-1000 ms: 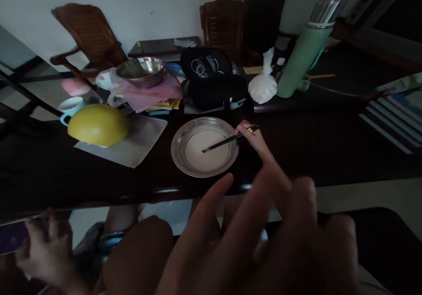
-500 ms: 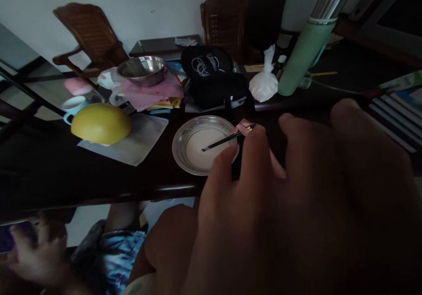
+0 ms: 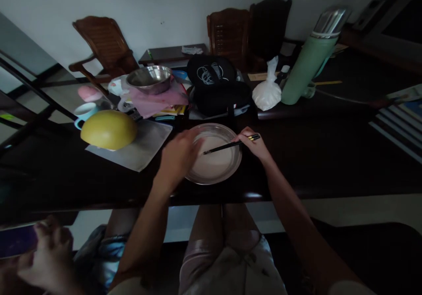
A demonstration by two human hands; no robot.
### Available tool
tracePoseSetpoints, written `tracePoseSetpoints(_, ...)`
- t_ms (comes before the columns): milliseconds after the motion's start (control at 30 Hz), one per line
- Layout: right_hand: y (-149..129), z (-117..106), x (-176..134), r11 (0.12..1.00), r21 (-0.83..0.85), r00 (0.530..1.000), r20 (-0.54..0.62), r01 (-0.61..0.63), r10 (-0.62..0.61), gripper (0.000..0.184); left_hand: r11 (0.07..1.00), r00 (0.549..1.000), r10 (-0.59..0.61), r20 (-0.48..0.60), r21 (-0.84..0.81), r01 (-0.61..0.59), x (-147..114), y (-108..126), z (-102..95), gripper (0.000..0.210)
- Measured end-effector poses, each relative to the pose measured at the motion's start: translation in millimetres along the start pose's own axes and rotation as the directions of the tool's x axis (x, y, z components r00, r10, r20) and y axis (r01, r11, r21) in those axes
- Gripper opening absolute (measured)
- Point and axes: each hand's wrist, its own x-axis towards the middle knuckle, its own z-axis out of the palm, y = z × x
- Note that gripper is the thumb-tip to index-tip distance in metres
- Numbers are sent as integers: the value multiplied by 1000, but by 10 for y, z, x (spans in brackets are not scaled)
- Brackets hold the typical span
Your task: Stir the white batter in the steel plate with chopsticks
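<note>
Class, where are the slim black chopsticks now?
In the head view, just right of centre, the slim black chopsticks are in the person's right hand, slanting over the round silver metal bowl, tips near the left hand.

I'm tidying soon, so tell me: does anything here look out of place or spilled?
Two things: the steel bowl perches on crumpled pink plastic, an uneven-looking support; and the yellow bowl seems to lie upside down on the grey sheet. No spill shows around the basin, though the picture is dim.

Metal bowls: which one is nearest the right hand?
The front metal bowl, under the black chopsticks in the right hand; the other metal bowl sits farther back on pink plastic.
</note>
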Motion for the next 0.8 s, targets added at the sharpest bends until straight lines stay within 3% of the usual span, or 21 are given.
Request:
tracePoseSetpoints(133, -16, -33, 5, 992, 112, 987, -148, -54, 70, 45, 984, 992, 94, -80, 158, -80, 293, -112, -67, 37)
tracePoseSetpoints(200, -34, -4, -1, 989, 136, 994, -83, -65, 77, 47, 991, 998, 22, -63, 136, -13, 365, -292, -49, 46)
tracePoseSetpoints(267, -42, 34, -2, 995, 86, 999, 9, -48, 48, 46, 997, 998, -55, 31, 52, 54, 374, -489, -3, 52)
tracePoseSetpoints(333, -32, 45, 1, 1000, 15, 999, 35, -14, 13, 44, 998, 993, -59, 104, -19, 61, 337, -638, 42, 54)
tracePoseSetpoints(400, -7, 15, -2, 1000, -12, 999, -44, -6, 6, 40, 996, 990, -42, 131, -75, 52, 291, -712, 64, 57)
tracePoseSetpoints(500, 19, -46, -25, 994, 94, 978, -197, -48, 66, 42, 990, 989, -46, 141, -122, 63, 268, -730, 62, 60)
tracePoseSetpoints(600, 5, -27, -46, 991, 122, 992, -107, -52, 65, 43, 992, 987, -65, 149, -101, 80, 299, -738, 60, 59)
tracePoseSetpoints(700, -16, 36, -35, 999, 28, 1000, 15, -16, 16, 40, 994, 987, -82, 139, -58, 91, 319, -764, 63, 57)
tracePoseSetpoints(800, -8, 26, -14, 1000, -22, 999, -48, -5, 4, 39, 995, 988, -89, 129, -35, 94, 306, -769, 58, 57)
